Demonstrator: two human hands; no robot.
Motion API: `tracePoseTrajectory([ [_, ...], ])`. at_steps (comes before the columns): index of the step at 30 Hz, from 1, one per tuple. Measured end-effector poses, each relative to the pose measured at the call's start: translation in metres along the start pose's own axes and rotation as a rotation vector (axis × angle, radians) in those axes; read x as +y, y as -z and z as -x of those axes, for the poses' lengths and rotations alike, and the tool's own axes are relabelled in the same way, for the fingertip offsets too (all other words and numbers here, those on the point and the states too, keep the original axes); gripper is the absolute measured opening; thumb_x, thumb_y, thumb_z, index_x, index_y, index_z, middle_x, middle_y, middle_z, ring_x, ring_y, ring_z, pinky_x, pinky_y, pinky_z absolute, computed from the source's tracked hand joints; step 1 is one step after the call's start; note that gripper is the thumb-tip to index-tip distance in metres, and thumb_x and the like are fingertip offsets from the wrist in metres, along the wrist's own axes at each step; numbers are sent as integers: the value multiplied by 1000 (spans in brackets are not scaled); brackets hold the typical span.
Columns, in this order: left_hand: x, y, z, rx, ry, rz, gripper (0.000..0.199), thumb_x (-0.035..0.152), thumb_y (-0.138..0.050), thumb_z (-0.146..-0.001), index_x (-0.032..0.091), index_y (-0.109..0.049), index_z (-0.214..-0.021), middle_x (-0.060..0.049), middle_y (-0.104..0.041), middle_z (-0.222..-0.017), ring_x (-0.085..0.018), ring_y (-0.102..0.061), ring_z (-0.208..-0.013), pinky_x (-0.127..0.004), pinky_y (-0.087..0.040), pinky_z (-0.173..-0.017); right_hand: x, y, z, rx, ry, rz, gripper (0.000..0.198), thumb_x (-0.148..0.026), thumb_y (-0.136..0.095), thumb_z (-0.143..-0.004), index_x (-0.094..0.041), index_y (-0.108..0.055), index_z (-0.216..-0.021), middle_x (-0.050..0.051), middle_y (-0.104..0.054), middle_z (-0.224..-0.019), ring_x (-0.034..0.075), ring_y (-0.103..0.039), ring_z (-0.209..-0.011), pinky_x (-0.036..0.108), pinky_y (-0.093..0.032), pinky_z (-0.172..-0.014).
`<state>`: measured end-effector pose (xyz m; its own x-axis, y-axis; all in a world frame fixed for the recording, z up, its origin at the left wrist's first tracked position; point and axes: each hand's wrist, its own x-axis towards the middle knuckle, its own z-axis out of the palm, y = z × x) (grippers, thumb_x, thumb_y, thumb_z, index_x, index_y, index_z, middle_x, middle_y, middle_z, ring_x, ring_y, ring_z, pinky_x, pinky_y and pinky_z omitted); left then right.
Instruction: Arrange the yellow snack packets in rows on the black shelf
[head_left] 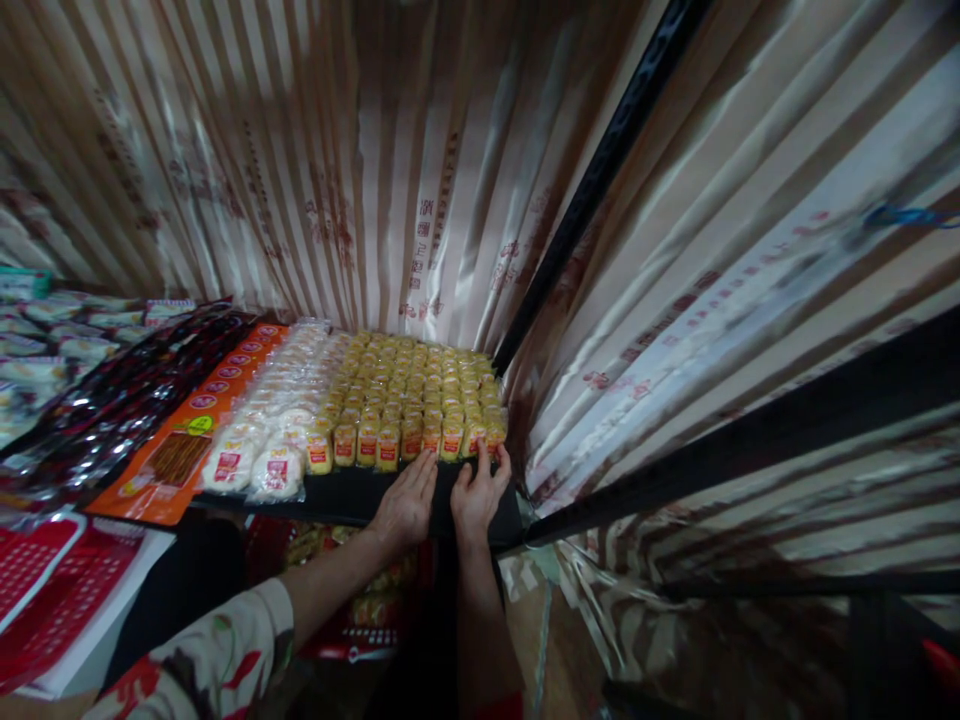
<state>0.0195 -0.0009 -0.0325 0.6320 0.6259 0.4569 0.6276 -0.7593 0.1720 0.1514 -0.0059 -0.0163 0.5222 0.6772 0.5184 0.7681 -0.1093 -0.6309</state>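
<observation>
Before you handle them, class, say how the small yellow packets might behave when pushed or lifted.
The yellow packets may slide easily, since their wrapping looks shiny. Standing in close rows, they would probably pass a push to those behind. Each looks small beside the right hand, so one is likely light to lift.

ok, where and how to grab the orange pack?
Probably pinch the near end of the orange pack from the front, thumb above, fingers below: it looks flat, and that end seems to jut past the shelf edge. White packs crowd its right side.
</observation>
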Motion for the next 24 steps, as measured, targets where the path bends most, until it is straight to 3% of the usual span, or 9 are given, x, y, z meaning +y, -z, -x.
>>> tracePoseTrajectory([
  [10, 5, 14, -3, -46, -4, -20, 49, 12, -32, -82, -1, -42, -128, -21, -34, -140, -26, -19, -136, -43, -36, -104, 3, -1, 0, -3, 11, -9, 47, -16, -37, -78, -12, -49, -123, 16, -40, -131, 26, -33, -124, 47, -28, -101],
  [18, 5, 23, -4, -78, -63, 63, 45, 11, -33, -83, 4, -47, -124, -17, -41, -137, -26, -29, -132, -41, -38, -102, 0, 2, -1, 58, -33, -94, 41, -17, -33, -80, -11, -52, -115, 16, -46, -124, 22, -41, -119, 41, -35, -98],
  [21, 11, 24, 16, -103, -112, 137, 39, 15, -34, -86, 9, -52, -120, -13, -52, -128, -23, -38, -126, -38, -39, -101, -7, 9, -1, 138, 6, -110, 36, -19, -33, -83, -11, -54, -111, 17, -51, -117, 22, -46, -114, 40, -41, -92],
  [24, 20, 25, 58, -174, -146, 226, 33, 18, -41, -84, 12, -55, -114, -11, -59, -115, -21, -47, -115, -37, -40, -100, -14, 17, 3, 144, 89, -164, 32, -22, -37, -85, -9, -53, -109, 17, -56, -108, 20, -53, -104, 35, -48, -80],
])
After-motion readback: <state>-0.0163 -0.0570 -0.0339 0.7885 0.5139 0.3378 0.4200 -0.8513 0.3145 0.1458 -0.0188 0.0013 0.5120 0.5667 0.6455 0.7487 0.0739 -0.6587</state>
